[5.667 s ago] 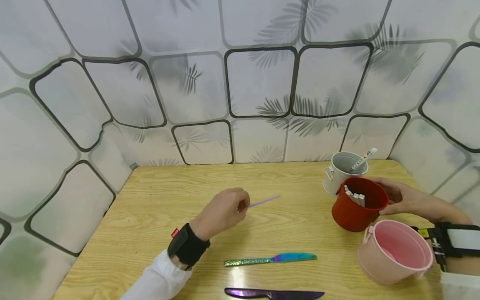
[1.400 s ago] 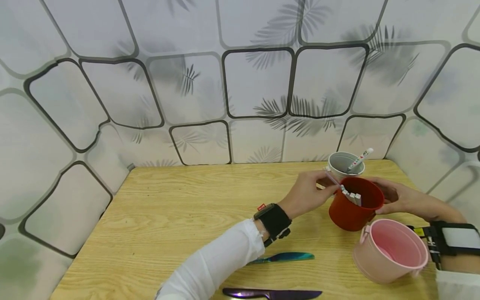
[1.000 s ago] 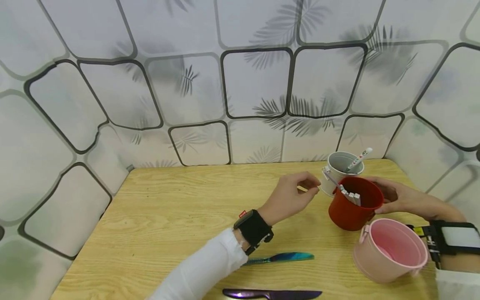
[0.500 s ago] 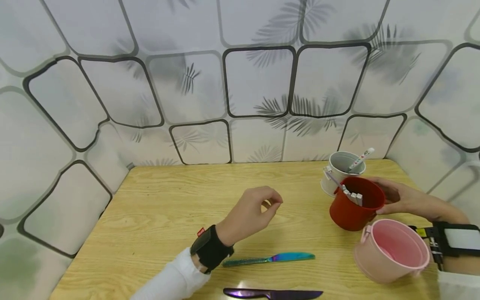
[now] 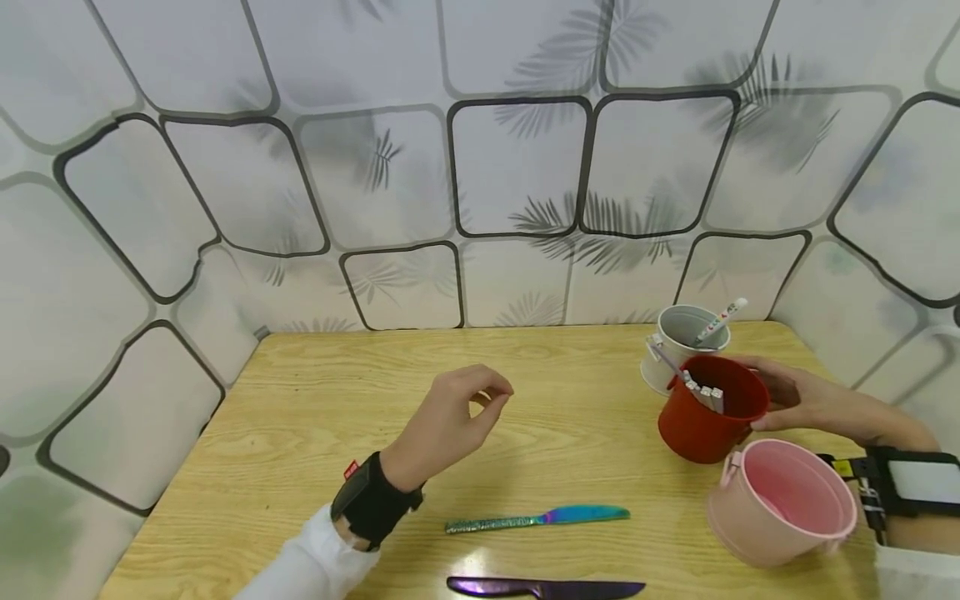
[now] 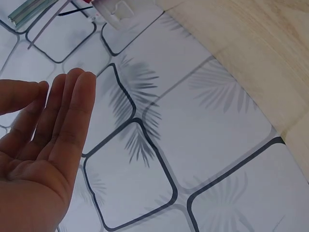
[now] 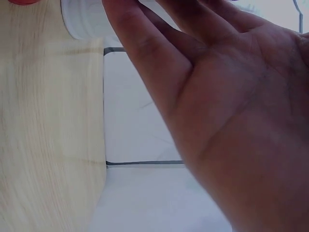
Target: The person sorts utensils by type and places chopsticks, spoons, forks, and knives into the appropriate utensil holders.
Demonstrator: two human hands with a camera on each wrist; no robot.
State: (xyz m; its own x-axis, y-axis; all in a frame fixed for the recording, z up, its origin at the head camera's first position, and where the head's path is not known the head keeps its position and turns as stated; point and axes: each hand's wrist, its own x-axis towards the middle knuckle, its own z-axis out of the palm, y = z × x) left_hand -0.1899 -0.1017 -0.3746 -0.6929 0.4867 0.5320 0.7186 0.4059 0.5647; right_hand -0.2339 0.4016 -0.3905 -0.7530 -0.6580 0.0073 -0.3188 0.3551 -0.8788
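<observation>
My left hand (image 5: 450, 421) hovers over the middle of the wooden table, holding nothing. Its thumb and forefinger tips come together, while the other fingers stand nearly straight in the left wrist view. At the right, my right hand (image 5: 813, 404) grips the side of a red bucket (image 5: 697, 433), thumb in front and fingers behind. Several sticks with square white ends (image 5: 707, 396) stand in it. A thin lavender stick (image 5: 666, 360) slants over its left rim, its outer end in front of the white bucket (image 5: 660, 371). In the right wrist view my palm hides most of the bucket.
A patterned white marker (image 5: 723, 319) leans in the white bucket behind the red one. In front stands a pink bucket (image 5: 765, 525). A rainbow-coloured knife (image 5: 540, 518) and a dark purple knife (image 5: 547, 587) lie near the front. Patterned panels (image 5: 517, 167) enclose the table.
My left hand carried the lavender stick from the middle to the red bucket, let go of it there, and moved back left empty. The right hand stayed on the bucket.
</observation>
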